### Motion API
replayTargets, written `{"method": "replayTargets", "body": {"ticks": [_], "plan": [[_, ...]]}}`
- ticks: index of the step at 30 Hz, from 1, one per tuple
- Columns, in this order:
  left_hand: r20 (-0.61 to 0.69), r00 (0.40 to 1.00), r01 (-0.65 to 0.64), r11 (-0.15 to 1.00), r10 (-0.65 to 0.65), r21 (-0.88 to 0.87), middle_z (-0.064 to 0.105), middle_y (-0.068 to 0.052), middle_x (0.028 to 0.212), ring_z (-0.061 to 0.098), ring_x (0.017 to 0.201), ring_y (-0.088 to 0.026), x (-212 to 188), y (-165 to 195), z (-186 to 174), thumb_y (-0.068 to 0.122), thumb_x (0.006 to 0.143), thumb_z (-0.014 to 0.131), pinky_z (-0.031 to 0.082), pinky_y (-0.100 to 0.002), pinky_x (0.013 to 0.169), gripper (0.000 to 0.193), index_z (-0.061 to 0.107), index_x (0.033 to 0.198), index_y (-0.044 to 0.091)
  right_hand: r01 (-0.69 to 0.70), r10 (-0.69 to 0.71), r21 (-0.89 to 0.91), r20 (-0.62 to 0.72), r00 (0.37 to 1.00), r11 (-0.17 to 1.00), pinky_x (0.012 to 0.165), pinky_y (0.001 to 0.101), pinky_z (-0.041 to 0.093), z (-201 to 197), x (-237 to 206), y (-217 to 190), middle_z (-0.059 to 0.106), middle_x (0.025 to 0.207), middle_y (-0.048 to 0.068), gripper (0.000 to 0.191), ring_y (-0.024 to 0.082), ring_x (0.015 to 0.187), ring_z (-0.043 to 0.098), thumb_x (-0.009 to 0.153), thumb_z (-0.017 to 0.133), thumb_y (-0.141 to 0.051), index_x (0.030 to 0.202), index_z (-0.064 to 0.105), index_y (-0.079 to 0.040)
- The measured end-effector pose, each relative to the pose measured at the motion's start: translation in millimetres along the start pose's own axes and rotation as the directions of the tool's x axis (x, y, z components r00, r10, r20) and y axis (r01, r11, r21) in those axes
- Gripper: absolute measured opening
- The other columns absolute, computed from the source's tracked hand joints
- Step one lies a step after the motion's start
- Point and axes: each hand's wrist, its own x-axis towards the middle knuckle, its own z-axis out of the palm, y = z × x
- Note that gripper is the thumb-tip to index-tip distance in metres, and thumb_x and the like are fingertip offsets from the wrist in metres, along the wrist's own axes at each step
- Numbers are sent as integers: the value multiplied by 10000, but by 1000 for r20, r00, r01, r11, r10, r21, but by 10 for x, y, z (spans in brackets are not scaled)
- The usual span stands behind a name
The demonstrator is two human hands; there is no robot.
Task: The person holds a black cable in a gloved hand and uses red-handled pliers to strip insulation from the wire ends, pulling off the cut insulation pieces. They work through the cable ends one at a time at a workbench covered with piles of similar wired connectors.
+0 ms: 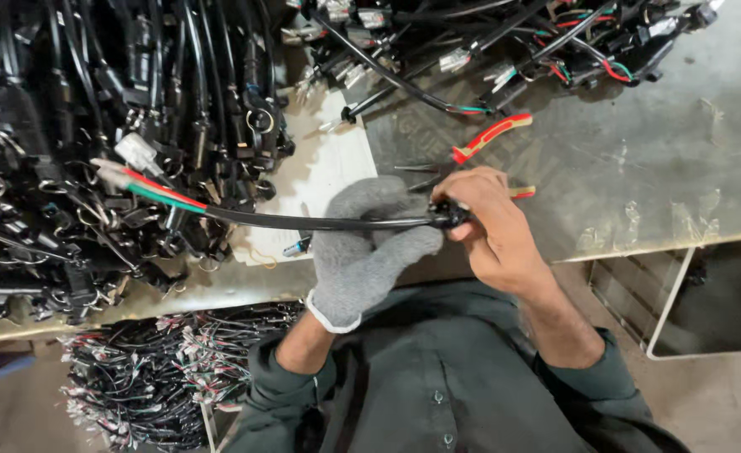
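I see my gloved left hand (369, 243) wrapped around a black cable (303, 222) above the worktop (639, 168), while my bare right hand (488, 222) pinches its end fitting. It looks light and bendy, so I judge the sheath the best place to grip, not the loose coloured wires (156, 193).

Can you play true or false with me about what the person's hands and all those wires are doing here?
1. The left hand wears a grey knit glove. True.
2. Both hands hold one black cable. True: the gloved hand grips its middle, and the bare right hand pinches its end.
3. The pliers have blue handles. False: the handles are red and yellow.
4. The pliers are in the right hand. False: they lie on the metal table just behind it.
5. Red, green and white wires stick out of the cable's far end. True.
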Motion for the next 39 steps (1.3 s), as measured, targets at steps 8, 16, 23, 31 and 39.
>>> {"method": "replayTargets", "body": {"ticks": [8, 16, 23, 31, 39], "plan": [[62, 995, 75, 991, -82, 112, 712, -63, 1115, 698, 1027, -128, 91, 236, 88, 100, 828, 868, 603, -305, 901, 595, 567, 1333, 8, -58, 39, -224, -88, 995, 973, 846, 408, 485, 112, -39, -74, 617, 1073, 162, 532, 345, 940, 585, 771, 648, 132, 1280, 565, 5], [257, 960, -35, 869, -108, 494, 732, -82, 1122, 733, 1011, -195, 209, 386, -28, 177, 909, 781, 597, -315, 904, 565, 584, 1415, 21, -200, 182, -166, -121, 976, 966, 694, 346, 487, 281, -164, -67, 586, 976, 155, 390, 247, 807, 578, 882, 639, 55, 1263, 565, 28], [151, 978, -209, 693, 144, 690, 716, -130, 1151, 679, 1077, -309, -13, 129, 80, 266, 947, 684, 511, -371, 963, 474, 534, 1343, 54, -557, 560, 381, 116, 821, 738, 695, 248, 373, 228, -251, 66, 477, 876, -22, 256, 66, 808, 418, 1047, 565, -167, 1196, 607, 38], [510, 798, -572, 670, 321, 473, 604, -121, 1441, 541, 1369, -368, 71, -114, -221, 257, 885, 686, 392, -481, 1200, 499, 627, 1352, 91, -496, 406, 414, 290, 867, 763, 849, 288, 544, 177, -158, -133, 711, 1043, 26, 336, 99, 943, 631, 992, 538, -162, 1256, 636, 21], [612, 748, -556, 747, 258, 364, 693, -54, 1353, 644, 1295, -298, 168, 263, -212, 276, 895, 774, 339, -487, 1252, 314, 722, 1160, 117, -457, 212, 610, 432, 877, 648, 960, 340, 479, 123, -138, -149, 625, 1247, 76, 451, 167, 1114, 564, 995, 550, -213, 1357, 499, 51]]}}
